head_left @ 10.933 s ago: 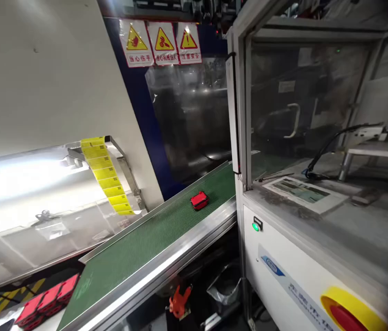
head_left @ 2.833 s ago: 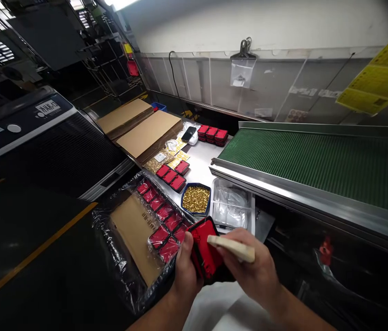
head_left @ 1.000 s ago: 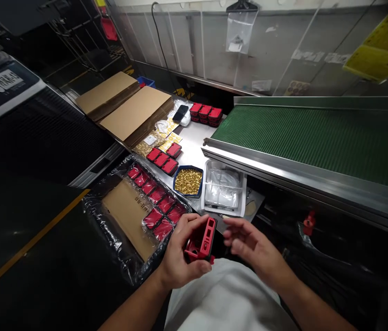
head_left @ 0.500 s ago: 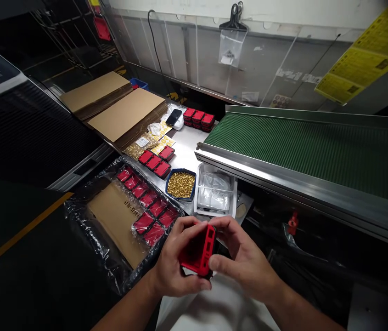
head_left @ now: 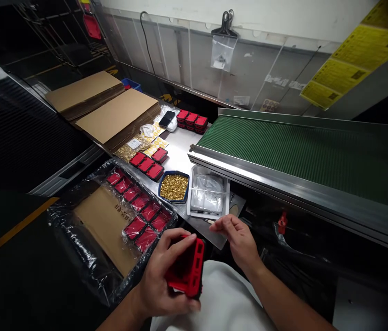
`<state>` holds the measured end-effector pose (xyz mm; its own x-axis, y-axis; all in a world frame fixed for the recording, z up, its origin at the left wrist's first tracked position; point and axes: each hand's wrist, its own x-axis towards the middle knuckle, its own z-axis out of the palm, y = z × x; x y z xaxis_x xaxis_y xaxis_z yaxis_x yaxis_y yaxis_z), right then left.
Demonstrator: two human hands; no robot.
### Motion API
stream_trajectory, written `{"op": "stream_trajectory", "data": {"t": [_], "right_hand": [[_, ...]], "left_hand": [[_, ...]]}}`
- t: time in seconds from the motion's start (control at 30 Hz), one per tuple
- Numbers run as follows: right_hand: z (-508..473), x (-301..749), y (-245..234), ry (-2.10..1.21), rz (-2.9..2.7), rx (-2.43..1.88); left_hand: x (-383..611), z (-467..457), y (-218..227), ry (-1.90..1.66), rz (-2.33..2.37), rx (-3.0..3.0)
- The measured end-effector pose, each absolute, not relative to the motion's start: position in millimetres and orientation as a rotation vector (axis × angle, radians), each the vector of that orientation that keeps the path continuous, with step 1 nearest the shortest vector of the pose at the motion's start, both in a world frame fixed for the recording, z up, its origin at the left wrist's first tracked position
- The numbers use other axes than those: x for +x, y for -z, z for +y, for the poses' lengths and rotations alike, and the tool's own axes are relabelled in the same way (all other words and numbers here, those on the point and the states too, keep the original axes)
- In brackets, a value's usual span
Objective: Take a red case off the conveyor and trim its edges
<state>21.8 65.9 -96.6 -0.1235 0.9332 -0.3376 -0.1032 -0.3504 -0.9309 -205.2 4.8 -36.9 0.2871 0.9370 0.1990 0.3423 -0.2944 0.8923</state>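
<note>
- Head view, lower middle of the frame: the left hand (head_left: 159, 280) is closed around a red plastic housing (head_left: 187, 269), thumb laid along its top edge and the other fingers wrapped beneath it, so the part is gripped firmly just above the white garment at the bottom edge.
- To the right of it, the right hand (head_left: 237, 236) is seen apart from the housing; its fingertips are drawn together near the edge of the steel worktop (head_left: 194, 225), and whether anything small is pinched between them cannot be told.
- The housing is held on edge: its long axis runs from the lower left toward the upper right of the frame, the slotted narrow side is turned rightward toward the right hand, and the dark hollow side is turned toward the left palm.
- Just beyond the right hand a clear tray of plastic bags (head_left: 208, 195) is set, and beside it a blue dish of brass inserts (head_left: 173, 186).
- Left of these, a plastic-lined carton (head_left: 104, 220) is partly filled: two rows of red housings lie along its right side, while bare cardboard shows over the rest, so much packing is judged to remain.
- Further up, loose red housings (head_left: 147, 163) wait in a row on the worktop, and another stack (head_left: 192, 122) stands at the foot of the green conveyor belt (head_left: 300, 151), on which nothing is seen.
</note>
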Motion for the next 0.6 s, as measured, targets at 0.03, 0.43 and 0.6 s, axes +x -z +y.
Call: {"op": "stream_trajectory", "data": {"t": [0.03,0.43,0.6], "right_hand": [[69.1,34.5,118.8,-1.469,-1.023,-1.458],[110.2,96.7,263.0,-0.905,-1.291,-2.163],[176.1,100.7,276.9,-0.882,-1.308,-2.371]], "left_hand": [[-207.7,3.6,37.7,-0.961,1.191,1.776],[-204.2,-2.7,45.3,-0.722,1.421,1.813],[-190.1,-5.9,29.0,-0.702,1.496,1.715]]}}
